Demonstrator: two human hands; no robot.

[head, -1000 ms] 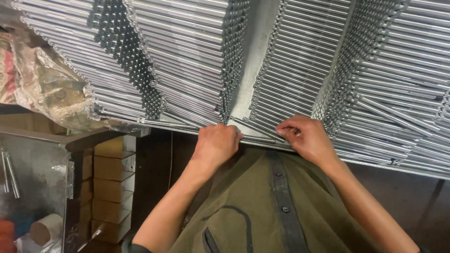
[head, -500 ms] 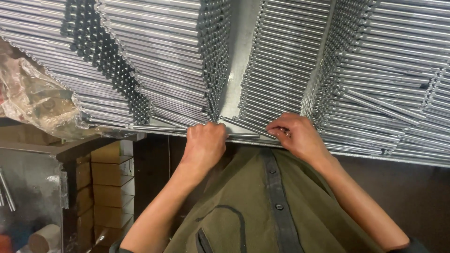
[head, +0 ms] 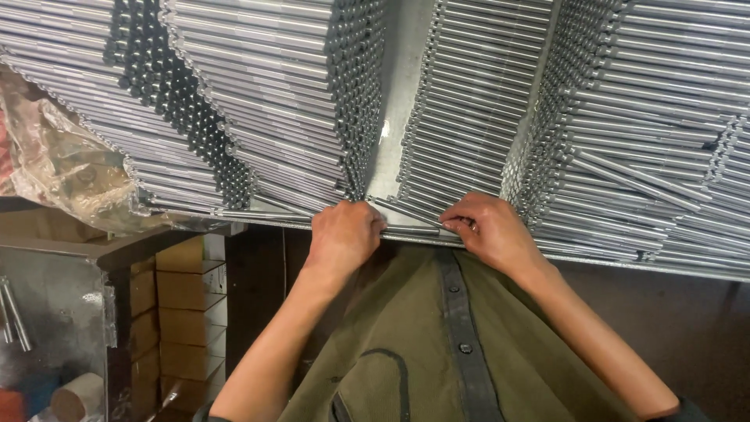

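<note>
Head view showed the left hand [head: 344, 234] and right hand [head: 488, 233] pinching a thin steel rod [head: 412, 212] at the metal tray's near edge [head: 625, 262], lower centre. Stacked rods [head: 258, 101] crowded both sides of a narrow bare gap [head: 402, 94]. Cardboard boxes [head: 183, 312] stood lower left.

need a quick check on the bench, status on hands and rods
Left hand and right hand both gripping one loose metal rod at tray edge. Rod stacks close on both sides.
</note>
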